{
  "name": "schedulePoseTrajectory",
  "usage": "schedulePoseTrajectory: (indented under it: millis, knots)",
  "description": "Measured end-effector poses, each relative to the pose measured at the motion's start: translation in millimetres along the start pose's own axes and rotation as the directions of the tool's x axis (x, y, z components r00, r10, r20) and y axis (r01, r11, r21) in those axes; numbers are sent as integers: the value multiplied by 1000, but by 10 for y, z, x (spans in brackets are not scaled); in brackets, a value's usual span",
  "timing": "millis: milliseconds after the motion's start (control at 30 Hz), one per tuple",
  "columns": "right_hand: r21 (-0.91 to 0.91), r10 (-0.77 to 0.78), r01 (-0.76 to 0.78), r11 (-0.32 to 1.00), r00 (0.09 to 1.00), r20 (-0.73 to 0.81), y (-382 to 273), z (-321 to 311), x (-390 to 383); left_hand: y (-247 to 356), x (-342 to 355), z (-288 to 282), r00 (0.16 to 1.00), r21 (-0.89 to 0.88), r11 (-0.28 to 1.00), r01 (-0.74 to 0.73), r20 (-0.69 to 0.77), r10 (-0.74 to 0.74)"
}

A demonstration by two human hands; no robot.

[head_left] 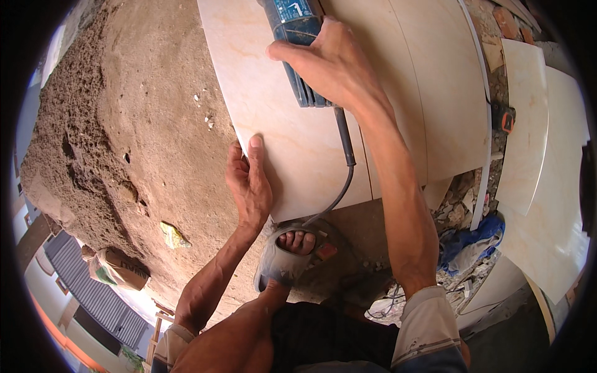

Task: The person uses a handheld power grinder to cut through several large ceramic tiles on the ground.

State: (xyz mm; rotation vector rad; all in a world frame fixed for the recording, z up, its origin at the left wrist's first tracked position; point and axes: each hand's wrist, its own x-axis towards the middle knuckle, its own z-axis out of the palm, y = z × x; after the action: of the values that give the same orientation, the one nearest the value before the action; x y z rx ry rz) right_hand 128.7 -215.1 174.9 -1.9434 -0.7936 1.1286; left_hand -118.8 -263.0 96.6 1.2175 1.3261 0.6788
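A large cream tile (320,161) with light veining lies in the middle of the head view, with further tile surface to its right. A dark blue corded power tool (299,84) is on it near the top. My right hand (329,62) is closed round the tool's body; the black cord runs from its lower end down past my foot. My left hand (247,180) grips the tile's left edge, thumb on top and fingers partly hidden at the side. My sandalled foot (277,261) is just below the tile.
Sandy ground (155,124) stretches left, with a yellow wrapper (173,235) and brown sacks (124,268). Right are cut tile pieces (541,236), a tape measure (505,119), a long white strip (481,199), rubble and a blue cloth (466,245). A corrugated grey surface (93,292) shows lower left.
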Motion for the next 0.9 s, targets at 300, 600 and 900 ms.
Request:
schedulePoseTrajectory:
  millis: [300,600,900]
  knots:
    - [41,-6,1,999,994,111,9,-113,-51,31,-12,29,1000,12,1000,-11,-16,11]
    - [25,46,-47,999,997,62,-15,-54,-99,-20,4,-56,999,65,997,32,-3,-32]
    - [22,73,-75,997,993,96,-6,-78,-152,-75,18,-80,1000,71,997,18,-7,-17]
